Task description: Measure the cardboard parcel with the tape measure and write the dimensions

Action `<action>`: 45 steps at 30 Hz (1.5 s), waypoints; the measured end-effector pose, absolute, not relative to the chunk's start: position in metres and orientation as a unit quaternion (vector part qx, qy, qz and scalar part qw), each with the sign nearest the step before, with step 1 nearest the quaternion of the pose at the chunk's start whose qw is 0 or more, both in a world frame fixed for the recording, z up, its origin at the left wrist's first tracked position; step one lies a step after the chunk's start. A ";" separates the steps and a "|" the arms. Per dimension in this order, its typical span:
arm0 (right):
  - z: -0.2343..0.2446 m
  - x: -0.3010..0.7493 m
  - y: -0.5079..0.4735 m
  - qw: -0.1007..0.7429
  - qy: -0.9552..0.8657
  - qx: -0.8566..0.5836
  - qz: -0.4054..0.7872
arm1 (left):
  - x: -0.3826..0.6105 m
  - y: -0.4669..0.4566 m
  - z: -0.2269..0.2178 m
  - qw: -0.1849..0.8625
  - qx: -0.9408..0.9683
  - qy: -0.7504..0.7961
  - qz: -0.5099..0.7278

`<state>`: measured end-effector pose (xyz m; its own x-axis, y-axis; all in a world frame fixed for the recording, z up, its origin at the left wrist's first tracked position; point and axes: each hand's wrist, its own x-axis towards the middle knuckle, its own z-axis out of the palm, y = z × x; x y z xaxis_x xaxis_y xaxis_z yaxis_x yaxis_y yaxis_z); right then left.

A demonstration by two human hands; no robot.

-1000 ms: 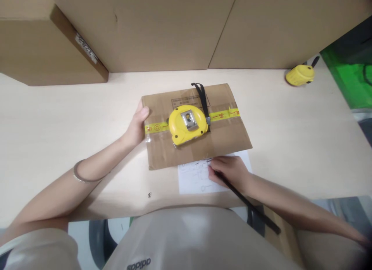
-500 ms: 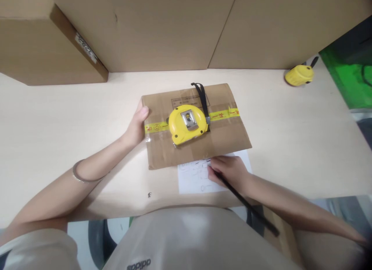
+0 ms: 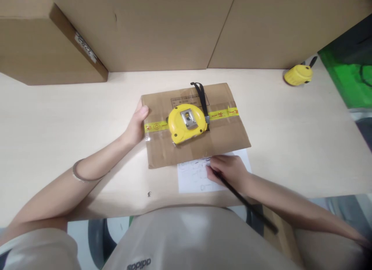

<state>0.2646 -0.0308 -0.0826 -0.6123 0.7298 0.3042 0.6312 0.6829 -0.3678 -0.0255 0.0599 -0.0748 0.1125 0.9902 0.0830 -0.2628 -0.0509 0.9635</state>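
A flat cardboard box (image 3: 223,134) sealed with yellow tape lies on the pale table (image 3: 58,118). A yellow tape measure (image 3: 186,124) with a metal clip and black strap rests on top of it. My left hand (image 3: 136,124) grips the box's left edge, thumb on top. My right hand (image 3: 229,170) is closed on a long black pen (image 3: 247,204), its tip on a white sheet of paper (image 3: 193,179) that pokes out from under the box's near edge. The sheet carries some handwriting.
Large cardboard boxes (image 3: 162,29) stand along the back of the table, one more at the far left (image 3: 43,49). A second yellow tape measure (image 3: 298,75) lies at the back right. A green object (image 3: 348,80) sits beyond the table's right edge.
My right hand with the pen has shifted very slightly left on the paper. Nothing else has moved.
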 end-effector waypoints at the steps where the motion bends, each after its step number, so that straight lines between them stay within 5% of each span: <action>1: -0.083 0.265 -0.031 0.217 -0.891 -0.383 0.111 | -0.026 0.060 -0.074 0.572 0.476 0.385 0.545; 34: -0.084 0.266 -0.027 0.186 -0.904 -0.374 0.092 | -0.020 0.057 -0.059 0.617 0.456 0.372 0.522; 45: -0.041 0.287 -0.028 0.054 -0.909 -0.401 0.102 | -0.021 0.057 -0.064 0.575 0.468 0.408 0.533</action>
<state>0.2868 -0.0279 -0.0411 -0.6731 0.7393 0.0174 0.7172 0.6584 -0.2285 -0.0206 0.0575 -0.0640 0.0995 0.9946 0.0282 -0.2311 -0.0045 0.9729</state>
